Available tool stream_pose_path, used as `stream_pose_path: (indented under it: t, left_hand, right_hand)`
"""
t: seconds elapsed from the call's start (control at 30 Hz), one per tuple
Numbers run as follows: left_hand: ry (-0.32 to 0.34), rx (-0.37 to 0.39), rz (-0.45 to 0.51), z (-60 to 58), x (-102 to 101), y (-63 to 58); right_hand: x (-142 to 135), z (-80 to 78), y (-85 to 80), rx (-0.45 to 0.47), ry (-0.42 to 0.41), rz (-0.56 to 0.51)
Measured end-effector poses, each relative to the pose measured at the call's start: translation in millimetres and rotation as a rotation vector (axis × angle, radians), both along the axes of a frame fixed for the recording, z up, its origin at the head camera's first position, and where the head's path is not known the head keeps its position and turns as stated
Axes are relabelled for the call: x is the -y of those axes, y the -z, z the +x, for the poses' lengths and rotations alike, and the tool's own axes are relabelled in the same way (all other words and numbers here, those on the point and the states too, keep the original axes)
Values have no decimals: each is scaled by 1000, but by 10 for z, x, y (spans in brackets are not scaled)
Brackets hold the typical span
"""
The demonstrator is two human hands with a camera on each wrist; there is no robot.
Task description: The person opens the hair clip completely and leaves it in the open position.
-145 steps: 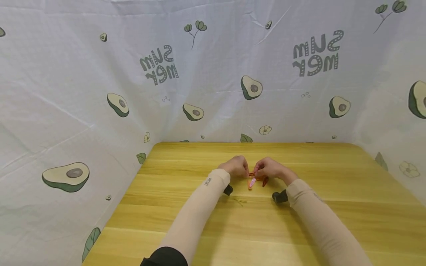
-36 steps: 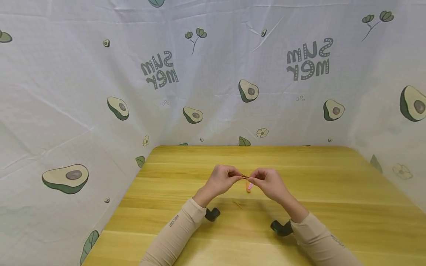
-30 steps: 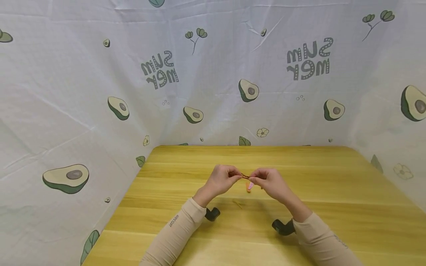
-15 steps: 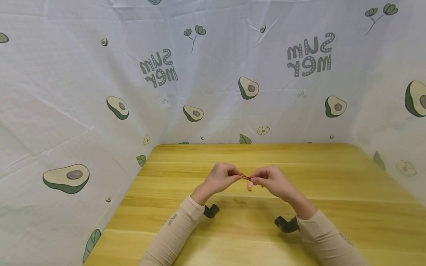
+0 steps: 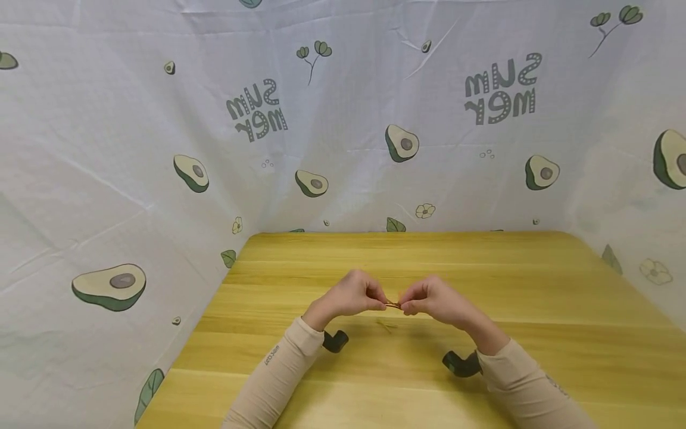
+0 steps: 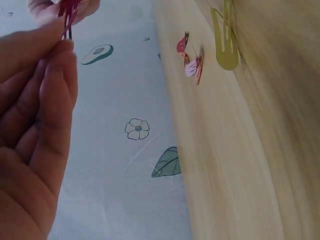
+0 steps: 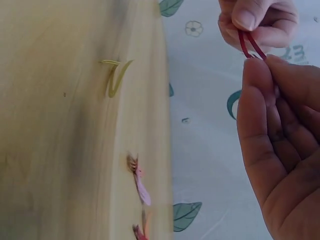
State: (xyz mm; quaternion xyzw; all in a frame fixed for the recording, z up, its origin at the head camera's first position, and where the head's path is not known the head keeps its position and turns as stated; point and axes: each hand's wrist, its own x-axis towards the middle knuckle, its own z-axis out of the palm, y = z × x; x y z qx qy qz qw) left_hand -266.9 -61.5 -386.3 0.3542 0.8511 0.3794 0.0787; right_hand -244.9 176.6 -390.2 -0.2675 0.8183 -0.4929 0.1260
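Between my two hands is a dark red snap hair clip (image 5: 393,305), its narrow arms spread apart in the right wrist view. The thumb and fingertips of my left hand (image 5: 348,296) pinch one end. My right hand (image 5: 438,302) pinches the opposite end with thumb and forefinger. Fingertips cover both ends of the clip. On the table, nearer the body than the hands, lies a yellow hair clip (image 6: 227,56), tipped up with its arms splayed. Beyond it sit a pink hair clip (image 6: 191,68) and a red hair clip (image 6: 181,45).
Orange clip parts (image 6: 199,71) show beside the pink clip; the hands hide this group in the head view. A wood-grain table (image 5: 514,274) runs beneath everything. White sheeting with avocado prints (image 5: 343,119) hangs behind and at the sides. Dark wrist-camera mounts (image 5: 462,363) jut below the wrists.
Both hands came up from the clip group on the table with the red hair clip between them. In the last half second they dipped slightly, covering the pink and orange clips in the head view.
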Motion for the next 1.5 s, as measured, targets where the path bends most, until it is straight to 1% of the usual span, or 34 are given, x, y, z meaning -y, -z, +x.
stream_pose_path:
  t: [0.17,0.27,0.37,0.53,0.73,0.87,1.07,1.17,1.37,1.5]
  left_hand:
    - [72,29,-81,-30,26,11]
    - [91,53,-105,-47,39,15]
    - [106,75,-112,-60,45,20]
    - [125,94,-123,-76,44,74]
    - [157,97,-143,-112,50,154]
    - [162,94,-186,-121,39,193]
    - [183,63,-265,-114,13,215]
    - [187,54,-276,-120,0,232]
    - [184,77,-273,-118,-22,278]
    - [176,59,-296,-122,-35,289]
  right_hand:
    - [25,-32,61,2,-71,8]
    - [42,-55,86,-9,-86,19]
    - [54,-69,99,0,-85,25]
    - [64,-97,158,62,-90,40]
    - [81,-123,242,142,-99,53]
    - [119,-105,263,174,-112,41]
    - [129,-109,313,179,-155,46]
    - [129,-115,328,192,-156,42]
    - [141,-109,336,231,-142,49]
    - [152,-110,332,237,-134,56]
